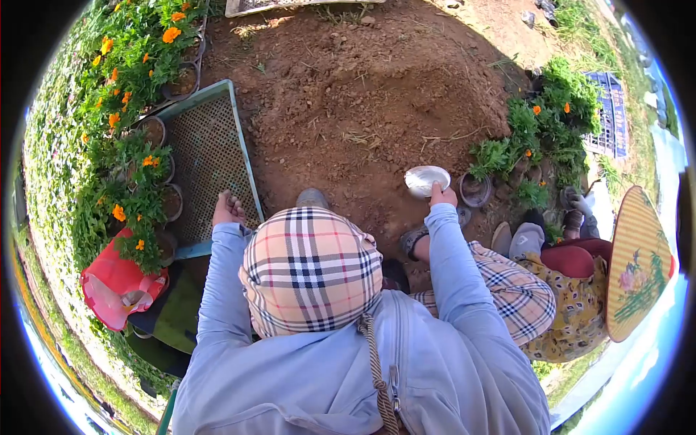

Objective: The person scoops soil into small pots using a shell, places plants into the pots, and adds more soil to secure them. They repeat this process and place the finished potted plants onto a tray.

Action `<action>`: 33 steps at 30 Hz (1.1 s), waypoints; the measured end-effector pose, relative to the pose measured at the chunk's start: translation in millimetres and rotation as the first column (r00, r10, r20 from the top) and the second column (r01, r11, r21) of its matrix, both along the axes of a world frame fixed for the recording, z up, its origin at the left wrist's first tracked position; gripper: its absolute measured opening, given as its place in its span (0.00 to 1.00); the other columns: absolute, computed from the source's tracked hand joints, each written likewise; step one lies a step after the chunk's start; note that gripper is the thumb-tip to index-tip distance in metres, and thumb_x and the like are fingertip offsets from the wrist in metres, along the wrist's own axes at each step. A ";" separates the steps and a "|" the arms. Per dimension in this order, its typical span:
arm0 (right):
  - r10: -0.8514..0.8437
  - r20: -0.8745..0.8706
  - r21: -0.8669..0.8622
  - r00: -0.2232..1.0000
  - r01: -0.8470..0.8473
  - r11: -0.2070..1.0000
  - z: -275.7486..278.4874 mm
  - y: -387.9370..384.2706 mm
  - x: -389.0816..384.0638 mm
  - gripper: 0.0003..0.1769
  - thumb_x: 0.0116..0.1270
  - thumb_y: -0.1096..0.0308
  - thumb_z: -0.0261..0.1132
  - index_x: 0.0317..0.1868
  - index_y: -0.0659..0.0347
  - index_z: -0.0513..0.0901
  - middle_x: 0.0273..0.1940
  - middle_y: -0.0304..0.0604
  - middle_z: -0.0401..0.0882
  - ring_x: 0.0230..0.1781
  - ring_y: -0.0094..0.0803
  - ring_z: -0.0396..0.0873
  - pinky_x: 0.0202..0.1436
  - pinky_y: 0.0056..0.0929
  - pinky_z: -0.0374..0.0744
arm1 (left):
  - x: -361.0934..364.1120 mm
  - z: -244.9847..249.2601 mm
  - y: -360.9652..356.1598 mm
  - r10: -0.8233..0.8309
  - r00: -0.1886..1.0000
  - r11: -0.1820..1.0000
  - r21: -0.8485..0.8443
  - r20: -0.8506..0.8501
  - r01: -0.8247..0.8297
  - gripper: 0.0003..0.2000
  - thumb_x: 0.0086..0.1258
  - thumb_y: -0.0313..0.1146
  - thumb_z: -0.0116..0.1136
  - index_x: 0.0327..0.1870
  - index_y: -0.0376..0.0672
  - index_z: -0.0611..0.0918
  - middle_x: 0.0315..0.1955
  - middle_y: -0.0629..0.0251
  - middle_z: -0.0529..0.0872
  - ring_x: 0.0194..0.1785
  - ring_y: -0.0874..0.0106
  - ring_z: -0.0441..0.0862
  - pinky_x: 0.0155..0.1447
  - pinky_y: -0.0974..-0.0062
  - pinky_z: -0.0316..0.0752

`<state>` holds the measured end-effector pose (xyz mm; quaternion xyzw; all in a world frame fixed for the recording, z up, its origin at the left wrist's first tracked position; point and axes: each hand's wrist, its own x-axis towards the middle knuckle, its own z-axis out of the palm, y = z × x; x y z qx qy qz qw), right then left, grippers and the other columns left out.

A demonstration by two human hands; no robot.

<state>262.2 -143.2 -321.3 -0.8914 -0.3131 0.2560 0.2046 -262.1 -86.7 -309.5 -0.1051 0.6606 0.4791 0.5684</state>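
Observation:
My right hand [443, 194] is closed on the rim of a shallow whitish bowl [426, 181], held over the soil in front of my right knee. My left hand [229, 208] is over the near right part of a green perforated tray [243, 145]; its fingers are curled, and whatever they may hold is too small to make out. A soil mound [391, 94] rises ahead of me. Next to the bowl, on its right, a round pot [475, 190] stands on the ground.
Potted orange marigolds [119, 212] line the left, with a red bag [119, 279] below them. More marigold plants [554, 109] and a blue crate [607, 116] are at the right. A co-worker in a straw hat [638, 264] sits close on my right. Another tray [290, 6] lies at the top.

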 end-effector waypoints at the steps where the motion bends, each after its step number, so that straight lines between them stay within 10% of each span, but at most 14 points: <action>1: 0.012 0.136 -0.054 0.991 -0.005 0.999 15.6 -2.1 8.4 0.22 0.55 0.56 0.54 0.38 0.70 0.75 0.34 0.50 0.76 0.33 0.44 0.75 0.39 0.33 0.73 | 29.0 12.6 -2.5 -0.111 0.994 0.993 0.036 0.025 0.110 0.16 0.62 0.46 0.45 0.42 0.43 0.71 0.22 0.68 0.74 0.21 0.79 0.69 0.22 0.85 0.66; 7: -0.032 0.392 -0.056 0.919 0.059 0.997 35.3 -3.5 48.2 0.22 0.54 0.55 0.54 0.37 0.69 0.76 0.41 0.55 0.72 0.40 0.46 0.72 0.47 0.35 0.69 | 126.3 29.5 -2.2 -0.545 0.830 0.835 0.168 0.120 0.524 0.13 0.64 0.38 0.46 0.44 0.42 0.71 0.25 0.66 0.74 0.26 0.77 0.73 0.32 0.80 0.73; 16: -0.240 0.059 0.208 0.969 0.223 0.952 71.6 5.6 16.3 0.18 0.56 0.60 0.53 0.37 0.68 0.77 0.31 0.53 0.78 0.34 0.40 0.77 0.39 0.32 0.72 | 209.1 40.4 33.5 -0.842 0.462 0.519 0.185 0.279 0.834 0.12 0.65 0.39 0.43 0.46 0.47 0.70 0.29 0.69 0.77 0.30 0.78 0.74 0.33 0.81 0.71; 22: 0.160 -0.293 0.485 0.943 0.002 0.874 126.1 35.0 -94.6 0.12 0.58 0.67 0.52 0.36 0.68 0.76 0.31 0.49 0.78 0.32 0.35 0.76 0.38 0.28 0.72 | 233.0 55.0 51.7 -0.888 0.217 0.345 0.273 0.406 0.898 0.23 0.63 0.54 0.37 0.49 0.45 0.67 0.39 0.61 0.76 0.41 0.71 0.73 0.43 0.71 0.70; 26: 0.598 -0.142 0.574 0.789 -0.426 0.699 131.3 44.3 -154.0 0.10 0.57 0.71 0.52 0.37 0.65 0.75 0.35 0.50 0.75 0.37 0.43 0.74 0.41 0.29 0.71 | 225.9 72.2 63.9 -0.813 0.431 0.556 0.299 0.392 0.776 0.30 0.60 0.59 0.33 0.53 0.43 0.65 0.45 0.57 0.73 0.46 0.67 0.72 0.49 0.64 0.67; 28: 0.658 -0.160 0.556 0.736 -0.484 0.676 115.4 47.6 -165.1 0.11 0.57 0.69 0.51 0.38 0.65 0.75 0.36 0.51 0.75 0.38 0.44 0.74 0.42 0.30 0.71 | 205.0 22.2 62.4 -0.856 0.516 0.489 0.332 0.006 0.807 0.23 0.59 0.49 0.48 0.47 0.40 0.69 0.39 0.58 0.76 0.41 0.66 0.74 0.44 0.64 0.70; 30: 0.713 -0.130 0.531 0.689 -0.559 0.637 95.6 51.0 -164.5 0.11 0.59 0.69 0.50 0.39 0.65 0.75 0.37 0.50 0.75 0.37 0.42 0.75 0.42 0.29 0.71 | 187.4 -15.9 60.6 -0.804 0.339 0.292 0.172 -0.488 0.941 0.19 0.56 0.43 0.55 0.42 0.38 0.72 0.35 0.59 0.77 0.36 0.66 0.76 0.39 0.66 0.72; 33: 0.511 -0.310 0.461 0.802 -0.343 0.818 50.8 40.6 -148.1 0.13 0.61 0.65 0.51 0.38 0.66 0.75 0.31 0.45 0.77 0.30 0.33 0.76 0.33 0.25 0.74 | 184.9 -21.1 61.5 -0.794 0.573 0.579 0.036 -0.206 0.815 0.15 0.53 0.40 0.59 0.36 0.41 0.74 0.30 0.64 0.79 0.30 0.72 0.76 0.31 0.74 0.72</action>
